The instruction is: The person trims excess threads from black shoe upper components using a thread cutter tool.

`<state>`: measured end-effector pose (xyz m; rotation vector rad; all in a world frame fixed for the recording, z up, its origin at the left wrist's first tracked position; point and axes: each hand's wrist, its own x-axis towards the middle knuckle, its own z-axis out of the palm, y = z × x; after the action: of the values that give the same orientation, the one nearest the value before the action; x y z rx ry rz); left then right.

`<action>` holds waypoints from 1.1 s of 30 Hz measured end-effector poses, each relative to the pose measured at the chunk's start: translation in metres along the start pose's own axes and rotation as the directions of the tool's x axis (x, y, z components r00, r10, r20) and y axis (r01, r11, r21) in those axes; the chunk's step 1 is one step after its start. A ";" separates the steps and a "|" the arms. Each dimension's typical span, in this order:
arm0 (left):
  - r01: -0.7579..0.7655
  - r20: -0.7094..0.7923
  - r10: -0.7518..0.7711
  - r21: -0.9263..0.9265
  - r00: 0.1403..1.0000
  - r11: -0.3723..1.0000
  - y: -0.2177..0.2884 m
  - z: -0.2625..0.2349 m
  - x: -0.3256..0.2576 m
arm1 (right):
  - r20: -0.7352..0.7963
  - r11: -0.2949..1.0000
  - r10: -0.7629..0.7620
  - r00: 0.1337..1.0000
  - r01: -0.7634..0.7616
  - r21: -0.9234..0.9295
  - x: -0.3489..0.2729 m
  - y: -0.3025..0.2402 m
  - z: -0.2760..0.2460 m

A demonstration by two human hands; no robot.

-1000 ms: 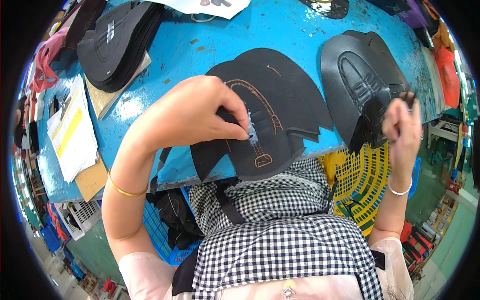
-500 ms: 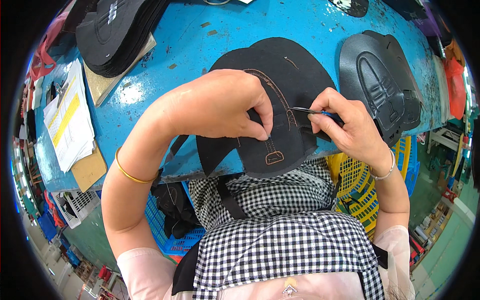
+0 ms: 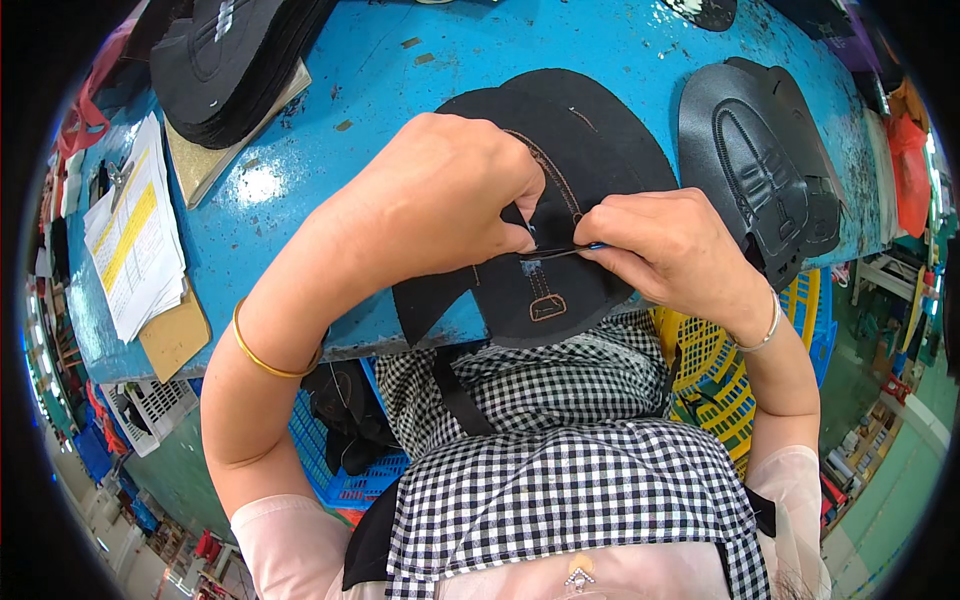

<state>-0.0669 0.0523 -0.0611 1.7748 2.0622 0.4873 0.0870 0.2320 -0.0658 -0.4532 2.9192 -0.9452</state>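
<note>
Two hands, left pinched, contents unclear, right holding a slim tool, meet over matte black stitched material; a glossy embossed piece lies beside.

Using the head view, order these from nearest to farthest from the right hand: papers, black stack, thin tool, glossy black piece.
1. Thin tool: held in the right hand.
2. Glossy black piece: just beyond that hand, to the right.
3. Black stack: across the table, upper left.
4. Papers: far left edge.
</note>
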 end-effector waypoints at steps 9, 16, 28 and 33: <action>0.018 0.148 0.045 -0.399 0.988 0.917 -0.008 -0.001 -0.006 | -0.033 0.808 0.427 0.904 -0.365 0.462 -0.006 0.000 0.003; 0.024 0.213 0.079 -0.442 0.974 0.897 -0.002 0.005 -0.007 | -0.060 0.819 0.454 0.889 -0.389 0.423 -0.006 0.001 0.008; 0.157 0.144 -0.109 -0.385 0.984 0.909 0.000 0.007 -0.003 | -0.094 0.856 0.412 0.906 -0.349 0.381 -0.007 0.002 0.010; 0.183 0.153 -0.135 -0.363 0.979 0.914 0.000 0.008 -0.002 | -0.122 0.958 0.212 0.970 -0.182 0.222 -0.008 0.010 0.009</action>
<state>-0.0629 0.0505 -0.0677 1.3662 1.8574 0.6547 0.0935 0.2374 -0.0796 -0.0823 2.8715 -1.2846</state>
